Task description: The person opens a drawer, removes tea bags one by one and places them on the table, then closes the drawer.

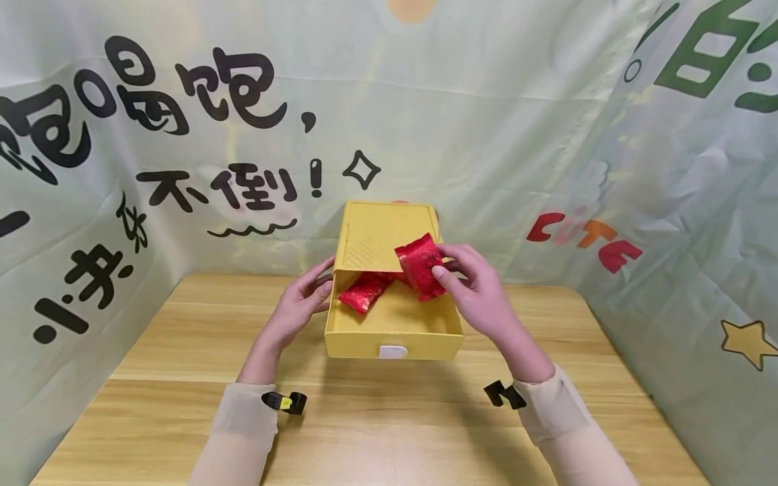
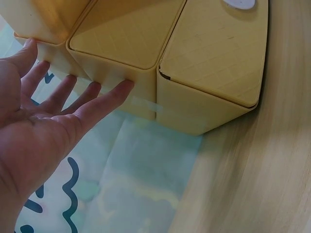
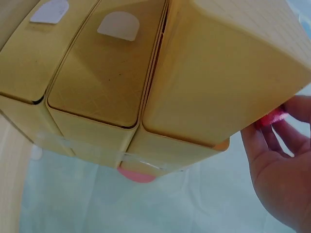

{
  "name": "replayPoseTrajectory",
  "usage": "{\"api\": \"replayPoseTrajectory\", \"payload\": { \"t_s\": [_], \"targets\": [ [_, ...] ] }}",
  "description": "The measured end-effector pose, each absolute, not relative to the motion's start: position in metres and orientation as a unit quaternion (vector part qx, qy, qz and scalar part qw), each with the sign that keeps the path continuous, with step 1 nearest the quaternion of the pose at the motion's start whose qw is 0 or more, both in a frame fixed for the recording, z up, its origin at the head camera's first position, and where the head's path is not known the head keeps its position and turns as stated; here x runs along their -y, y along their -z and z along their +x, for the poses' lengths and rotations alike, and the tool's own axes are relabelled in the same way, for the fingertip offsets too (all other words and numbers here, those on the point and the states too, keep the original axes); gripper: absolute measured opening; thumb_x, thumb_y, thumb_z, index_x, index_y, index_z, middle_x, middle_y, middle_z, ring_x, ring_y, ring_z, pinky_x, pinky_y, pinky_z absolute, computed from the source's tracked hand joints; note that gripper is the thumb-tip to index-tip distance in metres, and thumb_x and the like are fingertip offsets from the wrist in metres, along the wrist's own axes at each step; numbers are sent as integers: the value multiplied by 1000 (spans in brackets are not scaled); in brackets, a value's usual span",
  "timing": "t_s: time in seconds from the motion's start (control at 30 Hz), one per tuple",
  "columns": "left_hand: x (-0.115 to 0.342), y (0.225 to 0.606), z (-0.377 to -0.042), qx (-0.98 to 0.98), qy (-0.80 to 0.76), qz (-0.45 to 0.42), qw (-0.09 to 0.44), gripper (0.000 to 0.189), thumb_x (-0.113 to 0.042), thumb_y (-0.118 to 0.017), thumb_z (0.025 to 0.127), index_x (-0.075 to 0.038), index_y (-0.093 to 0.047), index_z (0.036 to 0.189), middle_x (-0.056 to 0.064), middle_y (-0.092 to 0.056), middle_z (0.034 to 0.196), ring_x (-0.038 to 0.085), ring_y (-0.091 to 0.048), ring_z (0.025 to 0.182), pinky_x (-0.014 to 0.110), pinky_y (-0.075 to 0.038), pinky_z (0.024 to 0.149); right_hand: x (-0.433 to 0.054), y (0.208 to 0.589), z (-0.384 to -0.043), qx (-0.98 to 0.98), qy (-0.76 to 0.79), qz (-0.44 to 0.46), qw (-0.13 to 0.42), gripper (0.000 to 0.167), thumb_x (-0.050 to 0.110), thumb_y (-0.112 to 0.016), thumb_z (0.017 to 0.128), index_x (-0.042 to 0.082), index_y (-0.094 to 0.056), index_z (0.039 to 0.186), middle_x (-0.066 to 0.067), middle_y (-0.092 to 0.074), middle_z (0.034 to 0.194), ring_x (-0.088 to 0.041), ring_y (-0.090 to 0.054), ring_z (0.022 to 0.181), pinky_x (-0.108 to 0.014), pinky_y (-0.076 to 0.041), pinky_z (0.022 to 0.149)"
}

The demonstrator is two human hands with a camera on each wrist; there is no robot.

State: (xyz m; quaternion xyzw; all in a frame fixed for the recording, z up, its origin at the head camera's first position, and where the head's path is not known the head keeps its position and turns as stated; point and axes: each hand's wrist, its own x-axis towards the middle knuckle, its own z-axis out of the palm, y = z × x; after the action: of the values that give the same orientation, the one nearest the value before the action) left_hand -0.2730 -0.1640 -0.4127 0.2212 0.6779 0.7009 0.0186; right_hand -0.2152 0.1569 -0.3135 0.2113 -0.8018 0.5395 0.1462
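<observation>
A yellow drawer unit has its top drawer pulled out. My right hand pinches a red, shiny wrapped packet between thumb and fingers, above the drawer's right side. In the right wrist view, only a bit of that red packet shows by the fingers. Another red packet lies in the drawer at the left, with more red wrapper behind it, partly hidden. Against the unit's left side rests my left hand, its fingers spread and fairly straight in the left wrist view.
Two lower drawers with pale tabs sit beneath the pulled-out one. The unit stands near the back of a wooden table. A printed cloth hangs close behind and on both sides.
</observation>
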Motion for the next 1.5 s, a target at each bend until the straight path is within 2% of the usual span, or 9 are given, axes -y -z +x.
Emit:
{"api": "replayPoseTrajectory", "payload": {
  "t_s": [0.17,0.43,0.8,1.1,1.33,1.5],
  "targets": [
    [163,413,-273,-677,-702,222,17,55,-13,-56,109,-12,-39,162,18,-44,160,36,-47,143,51,-56,100,-165,317,-214,771,-585,175,179,38,3,-62,103,-5,-61,140,-13,-60,128,-13,-65,105,-20,-59,86],
    [163,413,-273,-677,-702,220,16,55,-13,-56,109,-12,-40,161,17,-43,161,36,-47,143,55,-54,101,-176,326,-212,723,-640,114,234,39,5,-63,104,-5,-60,141,4,-65,118,-12,-65,98,-18,-59,83],
    [163,412,-272,-680,-700,215,17,55,-13,-56,109,-13,-40,161,17,-44,160,35,-47,143,53,-55,100,-190,338,-212,651,-710,52,262,41,11,-62,105,0,-60,145,-4,-65,122,-11,-69,95,-22,-60,84],
    [163,413,-271,-679,-702,216,19,56,-13,-57,108,-12,-39,162,18,-43,161,37,-46,144,48,-57,99,-207,357,-214,698,-669,-15,254,43,14,-62,106,2,-59,146,1,-63,127,-9,-65,101,-15,-57,84],
    [163,413,-272,-679,-700,219,16,56,-13,-56,109,-12,-39,162,20,-43,160,37,-46,143,51,-56,99,-225,374,-223,758,-611,-70,217,45,20,-63,105,4,-59,147,-12,-61,136,-6,-62,99,-11,-53,80],
    [164,413,-272,-678,-701,221,16,56,-13,-56,109,-12,-39,162,21,-42,160,37,-46,143,49,-56,99,-239,384,-232,775,-595,-105,185,46,19,-63,104,5,-58,148,-13,-60,141,-6,-61,102,-12,-53,78]
  ]
}}
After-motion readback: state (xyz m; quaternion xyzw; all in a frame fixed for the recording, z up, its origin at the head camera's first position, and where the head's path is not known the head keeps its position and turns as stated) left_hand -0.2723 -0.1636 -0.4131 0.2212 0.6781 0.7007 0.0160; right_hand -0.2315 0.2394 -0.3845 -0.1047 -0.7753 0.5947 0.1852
